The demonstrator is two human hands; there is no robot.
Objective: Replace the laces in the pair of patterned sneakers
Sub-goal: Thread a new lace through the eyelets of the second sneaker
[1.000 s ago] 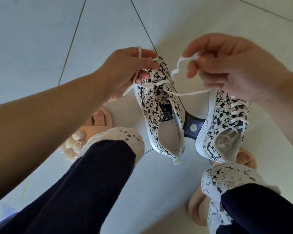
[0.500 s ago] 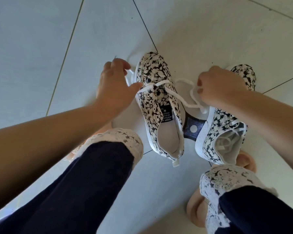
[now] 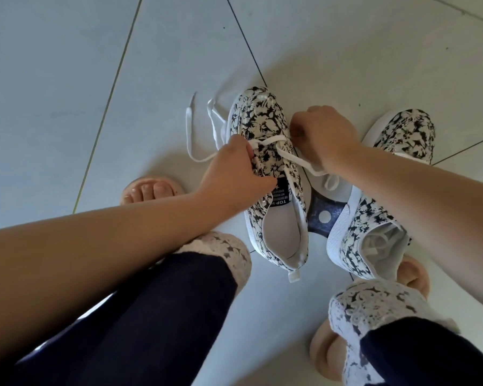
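Two black-and-white floral sneakers stand on the tiled floor. The left sneaker [image 3: 265, 129] has a white lace [image 3: 195, 151] through only its front eyelets, and one loose end trails on the floor to its left. My left hand [image 3: 232, 174] grips the sneaker's left side and pinches the lace at the eyelets. On the sneaker's right side, my right hand [image 3: 321, 135] has its fingers curled round the other lace end. The right sneaker [image 3: 374, 224] stands partly behind my right forearm, with white laces tucked inside it.
My legs in dark trousers with lace cuffs fill the foreground. My feet are in pink sandals, the left one [image 3: 148, 190] by the left sneaker and the other [image 3: 413, 277] behind the right sneaker's heel. A dark tag with a white dot [image 3: 324, 215] lies between the sneakers.
Both hands came down from above the sneakers onto the left one. The lace that was held up now lies across its front eyelets, one end trailing on the floor.
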